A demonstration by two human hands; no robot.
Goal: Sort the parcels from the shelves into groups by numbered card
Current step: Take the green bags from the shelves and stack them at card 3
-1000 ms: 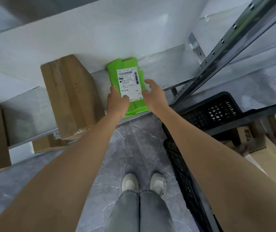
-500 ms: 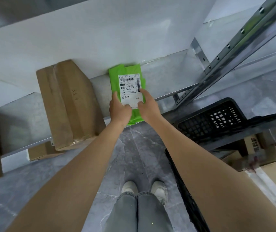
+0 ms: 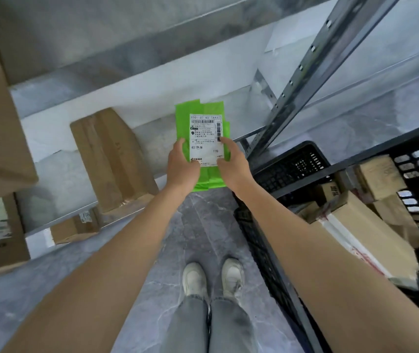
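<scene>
Green film, thin and crinkled, is what the fingers (image 3: pixel 180 145) are clamped on. The left hand (image 3: pixel 181 165) and the right hand (image 3: pixel 232 163) each pinch one long edge of the flat green plastic mailer parcel (image 3: pixel 207 179), with fingertips pressed on its face and whatever lies beneath hidden. Its far end lies over the dull grey metal shelf (image 3: pixel 156 138) and its near end juts past the shelf lip; whether it touches the metal I cannot tell. Such a bag is slack and slippery, so I judge the grip is best kept wide, at both edges. The parcel should be held level so the soft contents do not slump to one end, and drawn straight toward the body rather than dragged across the lip, where the film could snag. The white paper shipping label (image 3: pixel 204 135), smooth and printed with barcodes and a code line along its top, faces up between the two hands. It is best left uncovered, since that code is likely what decides the group. Left of the parcel a long brown cardboard box (image 3: pixel 111 159), stiff, matte and taped, lies on the shelf. Right of the parcel a perforated grey steel upright (image 3: pixel 312 72) rises, and beyond it a black plastic lattice crate (image 3: pixel 292 164) holds small taped cardboard cartons (image 3: pixel 371 225). Below the parcel lies a grey veined stone floor (image 3: pixel 198 225).
</scene>
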